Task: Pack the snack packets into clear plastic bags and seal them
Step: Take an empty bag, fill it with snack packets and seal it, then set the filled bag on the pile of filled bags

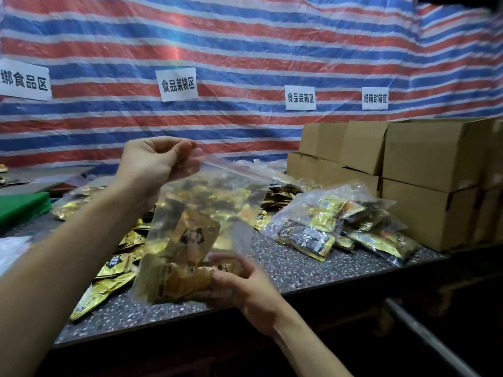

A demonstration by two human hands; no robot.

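A clear zip bag with a red seal strip hangs above the table's front. My left hand pinches its top left corner at the strip. Several gold snack packets lie in the bag's bottom, and my right hand grips the bag's lower right part around them. Under and behind the bag, a heap of loose gold packets spreads over the speckled table.
Filled clear bags lie to the right on the table. Behind them stand stacked cardboard boxes. A green block sits at the left. A striped tarp with paper signs forms the back wall. The table's front edge is near me.
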